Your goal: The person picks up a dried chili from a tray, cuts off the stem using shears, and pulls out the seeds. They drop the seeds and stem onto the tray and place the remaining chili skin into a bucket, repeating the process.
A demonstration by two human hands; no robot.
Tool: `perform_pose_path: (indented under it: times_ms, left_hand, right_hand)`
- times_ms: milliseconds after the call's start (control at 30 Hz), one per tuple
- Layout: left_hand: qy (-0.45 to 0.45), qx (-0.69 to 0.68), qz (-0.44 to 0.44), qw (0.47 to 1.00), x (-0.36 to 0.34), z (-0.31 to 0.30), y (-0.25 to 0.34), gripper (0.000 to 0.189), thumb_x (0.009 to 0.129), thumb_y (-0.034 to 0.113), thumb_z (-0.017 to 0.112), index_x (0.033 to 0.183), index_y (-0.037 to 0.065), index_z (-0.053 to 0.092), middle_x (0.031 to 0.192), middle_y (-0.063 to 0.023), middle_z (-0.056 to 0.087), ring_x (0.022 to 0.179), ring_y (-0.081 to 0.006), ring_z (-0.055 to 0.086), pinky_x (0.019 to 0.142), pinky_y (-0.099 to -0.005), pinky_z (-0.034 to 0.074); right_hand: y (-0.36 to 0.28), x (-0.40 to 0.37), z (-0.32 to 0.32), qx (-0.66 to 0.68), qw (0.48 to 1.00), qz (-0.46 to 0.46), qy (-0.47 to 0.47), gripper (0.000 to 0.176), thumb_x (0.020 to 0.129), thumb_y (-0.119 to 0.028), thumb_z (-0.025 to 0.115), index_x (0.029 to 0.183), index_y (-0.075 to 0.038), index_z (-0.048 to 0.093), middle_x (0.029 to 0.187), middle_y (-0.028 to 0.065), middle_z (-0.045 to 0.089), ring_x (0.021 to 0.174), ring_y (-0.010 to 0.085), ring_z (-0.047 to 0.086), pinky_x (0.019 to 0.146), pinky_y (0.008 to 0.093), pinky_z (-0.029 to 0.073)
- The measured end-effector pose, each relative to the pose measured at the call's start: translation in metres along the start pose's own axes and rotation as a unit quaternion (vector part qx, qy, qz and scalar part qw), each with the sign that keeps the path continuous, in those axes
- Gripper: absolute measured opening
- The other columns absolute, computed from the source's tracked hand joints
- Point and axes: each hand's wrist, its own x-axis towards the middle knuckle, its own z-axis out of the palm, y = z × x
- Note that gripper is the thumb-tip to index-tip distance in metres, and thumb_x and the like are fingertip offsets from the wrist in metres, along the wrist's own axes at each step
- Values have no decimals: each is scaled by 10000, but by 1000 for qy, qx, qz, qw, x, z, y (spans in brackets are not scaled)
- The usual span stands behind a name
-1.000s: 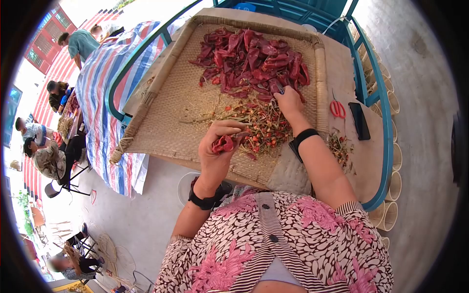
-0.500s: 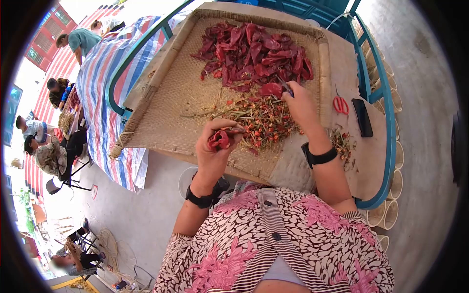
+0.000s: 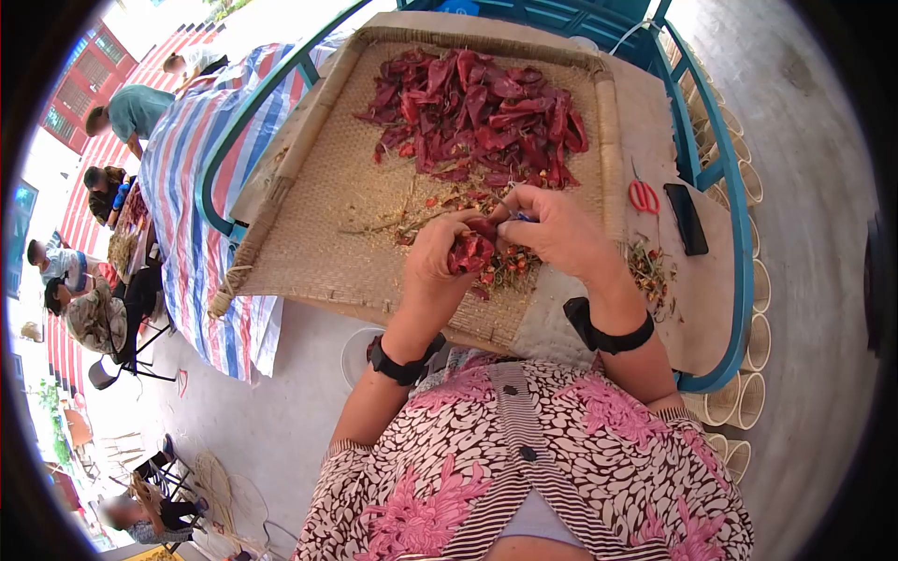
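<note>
Dried red peppers (image 3: 477,107) lie heaped on the far part of a woven tray (image 3: 309,224). My left hand (image 3: 438,257) is closed round a red pepper (image 3: 470,252) above the tray's near part. Against it, my right hand (image 3: 552,229) is closed in a pinch at the pepper's end; a small dark and bluish tool shows between its fingers, mostly hidden. Beneath both hands lies a pile of stems, seeds and orange-red scraps (image 3: 510,273), partly covered by them.
Red-handled scissors (image 3: 644,196), a black phone (image 3: 687,220) and stem scraps (image 3: 652,273) lie right of the tray. A teal metal rail (image 3: 739,318) surrounds the board. Woven baskets (image 3: 751,402) stand beyond. Several people are at the left, near a striped sheet (image 3: 220,140).
My right hand has moved left and nearer to me, from the red heap to the held pepper. My left hand has shifted slightly right, and the two hands now meet.
</note>
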Motion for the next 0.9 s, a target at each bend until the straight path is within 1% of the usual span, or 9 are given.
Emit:
perform_pose_path:
  times_ms: [100, 200, 300, 400, 500, 600, 700, 800, 900]
  left_hand:
    - [19, -83, -193, 977, -12, -3, 12, 369, 738, 5, 743, 1036, 42, 528, 1022, -128, 628, 908, -185, 633, 777, -268, 485]
    - [35, -121, -215, 968, -10, -5, 13, 407, 734, 20, 755, 1058, 38, 509, 971, -90, 634, 851, -155, 635, 751, -258, 495]
    - [34, -353, -300, 886, -1, -16, 25, 441, 724, 37, 778, 1068, 49, 502, 917, -38, 634, 855, -109, 610, 757, -257, 496]
    - [22, -298, -258, 919, -5, -15, 20, 419, 735, 40, 767, 1073, 57, 519, 895, -2, 627, 829, -70, 577, 747, -249, 492]
    - [-15, -196, -234, 952, -5, -22, 16, 334, 756, 42, 740, 1035, 51, 557, 875, 7, 620, 779, -52, 549, 707, -230, 478]
    - [-51, -243, -289, 924, -6, -33, 19, 183, 777, 6, 694, 937, 43, 615, 879, 10, 629, 793, -67, 565, 712, -217, 463]
    - [-32, -213, -276, 937, -5, -34, 22, 147, 783, 12, 687, 919, 37, 637, 860, 12, 636, 788, -65, 568, 714, -224, 465]
    - [-62, -205, -316, 924, 1, -36, 17, 191, 777, 5, 690, 958, 37, 637, 851, 17, 624, 768, -64, 554, 688, -233, 457]
    - [-40, -283, -277, 917, 0, -40, 13, 183, 798, 50, 716, 936, 39, 597, 783, 43, 575, 691, -48, 505, 615, -235, 427]
  right_hand:
    - [-15, -8, 7, 23, 999, -22, 31, 209, 838, -135, 645, 983, 9, 603, 704, 89, 584, 677, 99, 550, 628, 272, 431]
    - [-14, -10, 12, -130, 986, -91, 55, 196, 846, -136, 655, 993, -14, 608, 745, 84, 583, 696, 87, 542, 639, 265, 435]
    - [-23, -14, 18, -132, 987, -73, 50, 211, 826, -124, 668, 1014, -42, 618, 830, 90, 608, 722, 145, 595, 655, 292, 461]
    - [-12, -8, 22, -249, 938, -224, 83, 241, 787, -123, 698, 1009, -59, 627, 884, 93, 611, 759, 247, 625, 660, 337, 483]
    - [-15, -5, 21, -272, 927, -253, 51, 247, 756, -124, 713, 985, -76, 633, 893, 92, 600, 780, 314, 617, 659, 375, 490]
    - [-21, -6, 25, -285, 925, -249, 28, 227, 750, -126, 724, 942, -65, 621, 867, 101, 577, 760, 309, 614, 644, 379, 487]
    - [-14, -8, 46, -358, 905, -219, 73, 247, 750, -122, 720, 948, -41, 597, 892, 122, 579, 751, 321, 606, 638, 405, 484]
    - [3, -1, 56, -296, 902, -270, 161, 266, 786, -150, 718, 967, -26, 568, 806, 78, 571, 688, 257, 605, 567, 369, 467]
    - [-4, 3, 44, 26, 995, -99, 16, 226, 855, -174, 688, 975, -32, 558, 700, 0, 529, 571, 140, 545, 486, 292, 413]
